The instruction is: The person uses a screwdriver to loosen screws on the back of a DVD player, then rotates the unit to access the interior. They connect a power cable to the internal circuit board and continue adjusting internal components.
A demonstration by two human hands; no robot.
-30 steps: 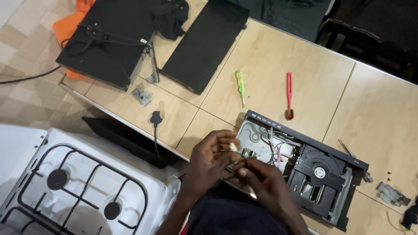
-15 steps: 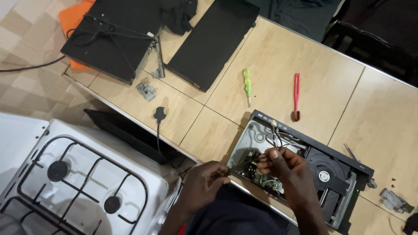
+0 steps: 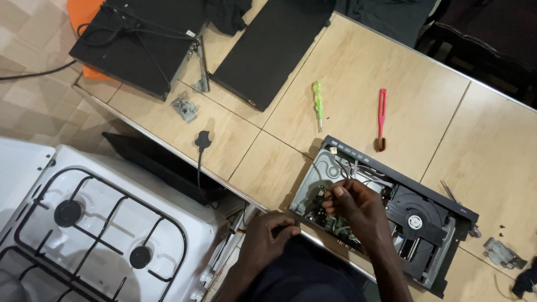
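Disc player (image 3: 386, 215) unmoved; left hand (image 3: 271, 232) dropped to table edge.

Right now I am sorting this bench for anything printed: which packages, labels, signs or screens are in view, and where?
None can be made out: no package, sign or screen.
Opened disc player, under the right hand: bare black chassis, no label visible.

Both forearms rise from the bottom edge of the view. The left hand (image 3: 272, 230) sits low and close to the body, fingers curled inward into a loose fist, back of the hand upward. The right hand (image 3: 353, 202) reaches farther forward, wrist bent, its fingertips (image 3: 334, 192) pinched together, possibly on something small, though that is too tiny to tell.
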